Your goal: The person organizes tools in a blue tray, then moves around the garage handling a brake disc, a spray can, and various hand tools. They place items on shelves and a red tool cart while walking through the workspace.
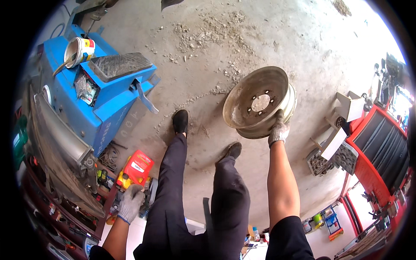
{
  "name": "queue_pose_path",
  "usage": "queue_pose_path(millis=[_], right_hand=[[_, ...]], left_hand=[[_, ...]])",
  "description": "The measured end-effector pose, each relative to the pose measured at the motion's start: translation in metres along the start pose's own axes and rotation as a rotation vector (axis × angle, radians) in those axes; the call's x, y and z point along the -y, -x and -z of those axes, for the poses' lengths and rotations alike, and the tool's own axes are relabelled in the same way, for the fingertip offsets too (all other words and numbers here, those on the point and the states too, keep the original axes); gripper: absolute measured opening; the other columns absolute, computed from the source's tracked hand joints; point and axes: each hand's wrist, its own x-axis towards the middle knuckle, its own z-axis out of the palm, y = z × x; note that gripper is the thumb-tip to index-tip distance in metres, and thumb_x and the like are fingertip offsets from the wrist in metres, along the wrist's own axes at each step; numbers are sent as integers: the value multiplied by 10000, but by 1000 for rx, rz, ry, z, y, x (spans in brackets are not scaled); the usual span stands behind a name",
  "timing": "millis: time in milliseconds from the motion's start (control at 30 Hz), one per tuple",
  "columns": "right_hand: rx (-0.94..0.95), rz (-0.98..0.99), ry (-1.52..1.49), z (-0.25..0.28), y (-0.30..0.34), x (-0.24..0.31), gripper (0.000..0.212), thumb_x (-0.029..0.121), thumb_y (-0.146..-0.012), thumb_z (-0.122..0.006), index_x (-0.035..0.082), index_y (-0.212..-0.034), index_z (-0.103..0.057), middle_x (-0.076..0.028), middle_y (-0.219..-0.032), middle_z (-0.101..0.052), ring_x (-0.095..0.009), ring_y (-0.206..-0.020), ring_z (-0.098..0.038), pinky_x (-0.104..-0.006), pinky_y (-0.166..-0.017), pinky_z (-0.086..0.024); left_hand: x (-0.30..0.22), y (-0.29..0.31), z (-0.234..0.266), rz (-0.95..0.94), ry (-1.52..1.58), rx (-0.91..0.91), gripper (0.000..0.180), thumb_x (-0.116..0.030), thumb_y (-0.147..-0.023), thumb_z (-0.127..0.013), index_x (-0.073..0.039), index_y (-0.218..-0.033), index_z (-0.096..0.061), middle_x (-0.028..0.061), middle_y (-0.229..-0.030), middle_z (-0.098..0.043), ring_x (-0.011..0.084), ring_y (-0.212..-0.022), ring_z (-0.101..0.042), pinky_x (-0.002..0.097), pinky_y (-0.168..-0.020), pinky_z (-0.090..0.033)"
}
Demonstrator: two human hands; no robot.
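A bare steel wheel rim [240, 106], brownish inside with a paler outer barrel, is tilted in front of me on the right. Several bolt holes ring its centre disc. My right hand [278, 131], in a grey-white work glove, grips the lower right side of the rim; whether the rim touches the floor I cannot tell. At the lower left hangs my gloved left hand [131, 203], its fingers loosely bent with nothing visible in them. Just beyond it, a red jug [138, 167] with yellow parts sits among other items.
A blue machine [71, 102] stands at the left, carrying a white bucket [79, 51] and a dark pad [119, 66]. Rubble [212, 37] lies on the concrete floor ahead. To the right are a red cabinet [368, 149] and a tray of metal parts [320, 162].
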Motion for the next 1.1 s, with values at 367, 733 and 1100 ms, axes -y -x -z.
queue_pose_path(millis=[367,733,1100], right_hand=[[103,142,230,-32,-13,73,858,452,-910,-775,-23,-1541,-440,-249,-1435,-592,-345,-1259,-604,-424,-1040,-514],[414,45,208,-11,3,-8,608,437,-913,-705,14,-1340,-611,-284,-1262,-679,-432,-1173,-660,-464,-1030,-501],[564,299,349,33,46,123,451,382,-956,-626,38,-1248,-640,-263,-1059,-696,-451,-917,-717,-526,-841,-576]], left_hand=[[-10,22,-105,-142,56,-134,223,-74,-998,-601,4,-1206,-615,60,-951,-632,94,-769,-583,256,-655,-495],[-297,-99,-358,-671,-331,-11,588,-164,-876,-590,1,-1434,-503,235,-1373,-623,377,-1262,-592,418,-1062,-480],[-345,-43,-334,-610,189,134,408,-34,-874,-533,81,-1248,-650,93,-1069,-722,134,-911,-671,259,-788,-539]])
